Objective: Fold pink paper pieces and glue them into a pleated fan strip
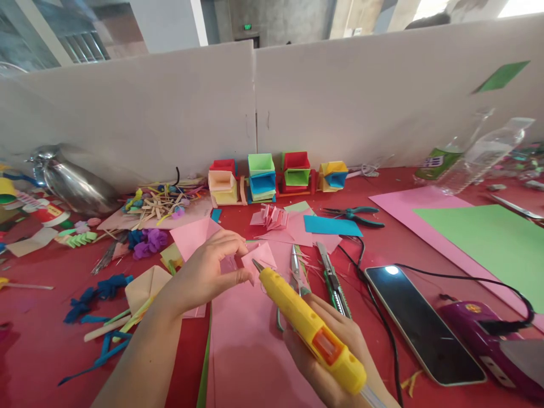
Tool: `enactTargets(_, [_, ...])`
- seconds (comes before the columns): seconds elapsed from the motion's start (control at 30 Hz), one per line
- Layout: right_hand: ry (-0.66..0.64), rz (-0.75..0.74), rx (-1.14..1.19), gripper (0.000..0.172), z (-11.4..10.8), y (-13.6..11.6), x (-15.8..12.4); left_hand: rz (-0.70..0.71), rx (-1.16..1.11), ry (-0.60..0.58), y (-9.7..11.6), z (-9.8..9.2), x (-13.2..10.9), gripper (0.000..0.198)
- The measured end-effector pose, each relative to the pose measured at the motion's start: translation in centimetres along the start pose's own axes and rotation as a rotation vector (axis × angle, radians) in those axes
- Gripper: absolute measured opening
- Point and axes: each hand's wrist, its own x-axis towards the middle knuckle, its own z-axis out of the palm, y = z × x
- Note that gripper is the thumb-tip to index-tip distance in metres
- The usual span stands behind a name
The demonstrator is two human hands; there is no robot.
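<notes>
My right hand (335,340) is wrapped round a yellow hot glue gun (306,317), its metal nozzle pointing up and left. The nozzle tip is at a folded pink paper piece (263,256), though I cannot tell whether they touch. My left hand (212,269) pinches that paper by its left side between thumb and fingers. Beneath both hands lie pink paper sheets (250,357). Scissors (296,266) lie partly hidden behind the glue gun and right hand. Just beyond sits a bundle of pink folded strips (271,217).
Small coloured paper boxes (261,177) stand by the white partition (170,113). A utility knife (334,283), pliers (357,214), phone (425,326) and black cable (389,334) lie right. Craft sticks (159,205), pompoms (151,242) and a steel jug (80,181) are left; bottles (480,156) stand back right.
</notes>
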Motion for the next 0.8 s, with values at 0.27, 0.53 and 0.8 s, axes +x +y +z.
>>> enactTargets(0.27, [0.035, -0.123, -0.048, 0.009, 0.58, 0.35, 0.18, 0.057, 0.000, -0.005, 0.23, 0.03, -0.01, 0.016])
enactTargets(0.53, [0.000, -0.069, -0.112, 0.015, 0.59, 0.37, 0.00, 0.086, 0.014, 0.000, 0.34, 0.03, -0.05, 0.015])
enactTargets(0.8, [-0.012, -0.049, -0.111, 0.014, 0.22, 0.85, -0.17, 0.097, 0.022, -0.002, 0.45, -0.08, -0.17, 0.014])
